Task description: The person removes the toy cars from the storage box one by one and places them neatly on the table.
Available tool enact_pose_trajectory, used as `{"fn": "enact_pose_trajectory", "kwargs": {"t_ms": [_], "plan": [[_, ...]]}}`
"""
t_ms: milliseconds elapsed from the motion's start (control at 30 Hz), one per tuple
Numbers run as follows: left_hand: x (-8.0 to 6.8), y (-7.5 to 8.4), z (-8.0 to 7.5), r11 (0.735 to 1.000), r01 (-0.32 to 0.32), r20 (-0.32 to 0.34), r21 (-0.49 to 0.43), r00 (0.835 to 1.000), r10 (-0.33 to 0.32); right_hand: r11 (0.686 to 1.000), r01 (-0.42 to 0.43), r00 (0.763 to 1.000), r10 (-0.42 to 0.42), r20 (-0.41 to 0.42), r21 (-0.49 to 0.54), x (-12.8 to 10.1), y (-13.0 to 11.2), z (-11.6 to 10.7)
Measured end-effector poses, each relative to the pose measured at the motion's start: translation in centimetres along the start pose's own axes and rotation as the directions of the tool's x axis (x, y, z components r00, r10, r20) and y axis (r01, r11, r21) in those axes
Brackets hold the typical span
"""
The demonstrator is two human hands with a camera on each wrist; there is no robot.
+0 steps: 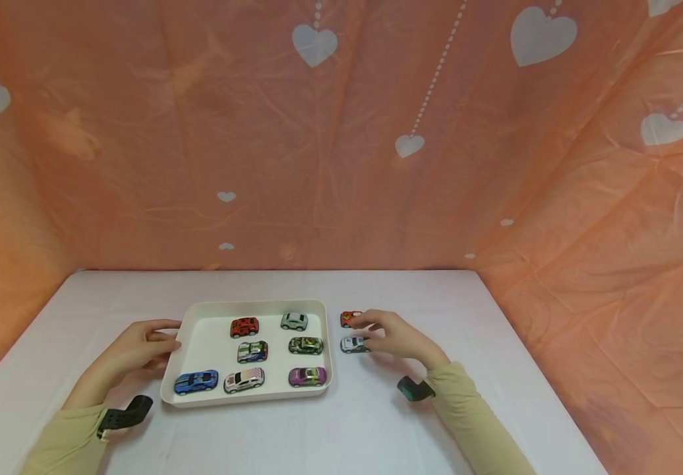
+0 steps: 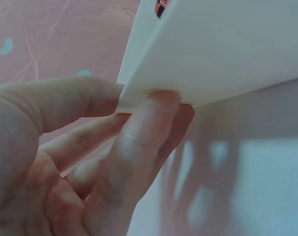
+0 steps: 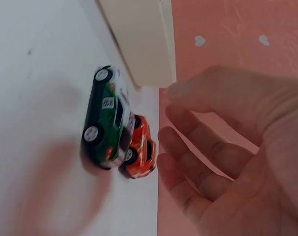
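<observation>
My left hand [image 1: 134, 346] holds the left side of a white rectangular tray [image 1: 258, 398]. In the left wrist view, a digit presses the tray's outer wall [image 2: 222, 54] and another finger lies at its corner. My right hand [image 1: 399, 338] hovers over two toy cars right of the tray, fingers loosely bent and nothing between them. The nearer toy car [image 3: 109, 123] has a green side and pale top; behind it is an orange-red toy car [image 3: 143, 150], partly covered by my fingers in the head view.
Several toy cars stand in the tray: a blue one [image 1: 196, 382], a white one [image 1: 244, 380], a purple one [image 1: 307, 377], a red one [image 1: 244, 327], a pale green one [image 1: 294, 321] and others. An orange curtain with hearts [image 1: 258, 165] surrounds the white table [image 1: 377, 429].
</observation>
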State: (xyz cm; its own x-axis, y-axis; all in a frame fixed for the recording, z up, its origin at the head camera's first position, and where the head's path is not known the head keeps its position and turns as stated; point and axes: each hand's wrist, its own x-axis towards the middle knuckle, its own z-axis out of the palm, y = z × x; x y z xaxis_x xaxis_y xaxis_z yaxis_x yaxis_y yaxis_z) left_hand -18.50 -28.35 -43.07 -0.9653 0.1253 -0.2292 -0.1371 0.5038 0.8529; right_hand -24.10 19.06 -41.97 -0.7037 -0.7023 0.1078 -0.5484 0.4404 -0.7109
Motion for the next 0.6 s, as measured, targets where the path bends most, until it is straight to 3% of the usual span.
{"fn": "enact_pose_trajectory", "kwargs": {"t_ms": [600], "plan": [[0.0,0.2,-0.1,1.0,0.008,-0.006,0.019,1.0,-0.008,0.999,0.028,0.999,-0.029,0.028,0.022,2.2,-2.9,0.2]]}}
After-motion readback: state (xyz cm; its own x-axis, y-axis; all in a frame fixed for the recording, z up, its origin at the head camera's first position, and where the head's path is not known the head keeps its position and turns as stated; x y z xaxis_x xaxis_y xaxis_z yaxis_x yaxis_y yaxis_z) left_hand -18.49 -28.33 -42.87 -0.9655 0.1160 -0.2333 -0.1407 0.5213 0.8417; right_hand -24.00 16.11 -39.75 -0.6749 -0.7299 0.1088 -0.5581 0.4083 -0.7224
